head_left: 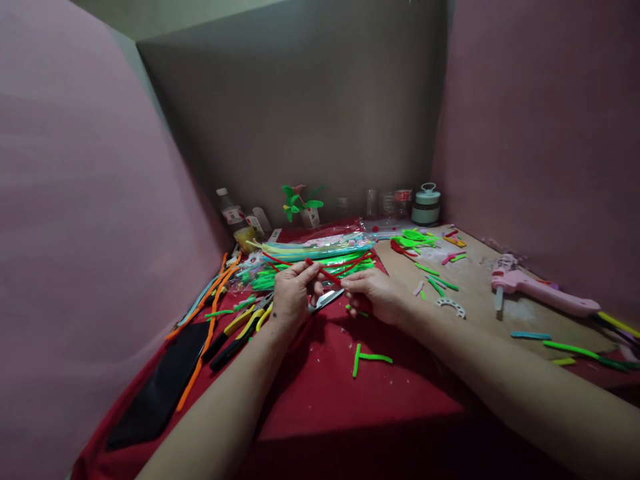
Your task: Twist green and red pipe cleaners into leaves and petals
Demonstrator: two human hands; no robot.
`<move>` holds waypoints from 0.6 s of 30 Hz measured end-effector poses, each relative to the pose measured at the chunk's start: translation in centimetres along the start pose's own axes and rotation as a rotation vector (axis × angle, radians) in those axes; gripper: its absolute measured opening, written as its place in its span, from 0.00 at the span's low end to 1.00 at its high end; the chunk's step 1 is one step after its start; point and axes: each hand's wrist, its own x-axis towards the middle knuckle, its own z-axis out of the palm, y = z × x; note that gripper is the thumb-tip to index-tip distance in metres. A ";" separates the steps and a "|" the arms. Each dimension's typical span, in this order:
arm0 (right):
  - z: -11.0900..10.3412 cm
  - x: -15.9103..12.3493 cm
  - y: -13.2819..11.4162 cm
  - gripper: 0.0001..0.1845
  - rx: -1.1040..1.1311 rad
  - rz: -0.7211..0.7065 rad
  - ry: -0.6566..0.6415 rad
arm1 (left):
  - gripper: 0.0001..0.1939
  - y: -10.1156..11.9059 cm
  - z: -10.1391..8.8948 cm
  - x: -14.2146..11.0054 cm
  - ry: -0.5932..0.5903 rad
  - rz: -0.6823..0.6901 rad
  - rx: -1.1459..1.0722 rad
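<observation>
My left hand and my right hand meet over the red cloth, each pinching a thin red pipe cleaner that runs between them. Scissors with silver blades lie just under the hands, between the fingers; I cannot tell whether a hand grips them. Behind the hands lies a plastic bag of green pipe cleaners. Two short green pieces lie on the cloth in front of the hands.
Orange pipe cleaners and yellow-handled pliers lie left. A pink glue gun rests on a brown board at right with scattered green bits. Bottles, a small jar and a green paper flower stand at the back.
</observation>
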 end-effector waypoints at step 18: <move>-0.5 -0.2 -0.7 0.06 0.339 0.321 -0.214 | 0.14 -0.1 0.5 -0.7 -0.055 0.004 0.185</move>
